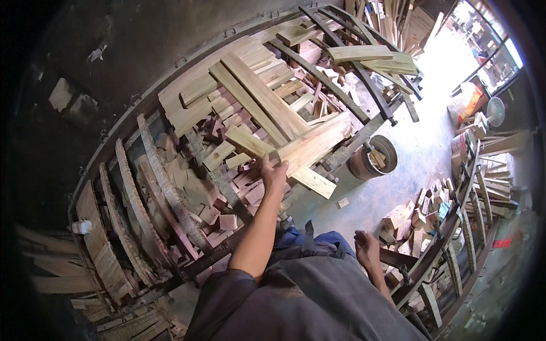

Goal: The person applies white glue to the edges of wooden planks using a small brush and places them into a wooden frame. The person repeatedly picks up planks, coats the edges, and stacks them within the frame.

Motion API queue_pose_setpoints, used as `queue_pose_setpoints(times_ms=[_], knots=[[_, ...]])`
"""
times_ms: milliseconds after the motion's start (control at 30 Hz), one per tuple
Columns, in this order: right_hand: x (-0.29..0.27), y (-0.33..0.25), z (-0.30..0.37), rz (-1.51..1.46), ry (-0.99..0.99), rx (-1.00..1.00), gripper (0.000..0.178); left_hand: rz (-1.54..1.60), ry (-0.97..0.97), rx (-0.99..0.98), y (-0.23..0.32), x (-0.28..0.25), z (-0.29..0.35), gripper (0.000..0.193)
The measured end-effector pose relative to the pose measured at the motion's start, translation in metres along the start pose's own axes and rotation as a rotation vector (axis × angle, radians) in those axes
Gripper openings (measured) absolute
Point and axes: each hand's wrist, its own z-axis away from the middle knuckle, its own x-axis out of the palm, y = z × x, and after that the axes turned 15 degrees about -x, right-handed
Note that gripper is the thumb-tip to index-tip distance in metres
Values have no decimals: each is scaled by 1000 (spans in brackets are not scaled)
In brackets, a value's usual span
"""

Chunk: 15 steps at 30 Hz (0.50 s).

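Observation:
My left hand [274, 172] reaches forward and grips the near left end of a wide, pale wooden board [318, 143], fingers and thumb closed at its corner. A shorter, narrower board [313, 182] sticks out beneath it toward the floor. Beyond them, two long planks [259, 96] lie side by side across the pile, their near ends close to the wide board. Another short piece of wood [248, 140] lies just left of my fingers. Down at my right side hangs my right hand [367, 247], its fingers loosely curled, with nothing visible in them.
A metal rack [219, 190] with curved slats holds offcuts on the left. A bucket [360, 162] containing wood scraps stands on the floor ahead to the right. More boards [361, 54] rest on rails at the far end. Wood blocks [418, 219] and a slatted metal frame [455, 227] stand at right.

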Motion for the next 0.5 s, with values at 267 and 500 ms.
queue_pose_setpoints(times_ms=[267,500], knots=[[44,-34,-142,-121,-452,-19,24,-192,-83,-24,-4,2,-46,51],[69,-49,-250,-1172,-226,604,43,-72,-35,-19,29,44,46,29]])
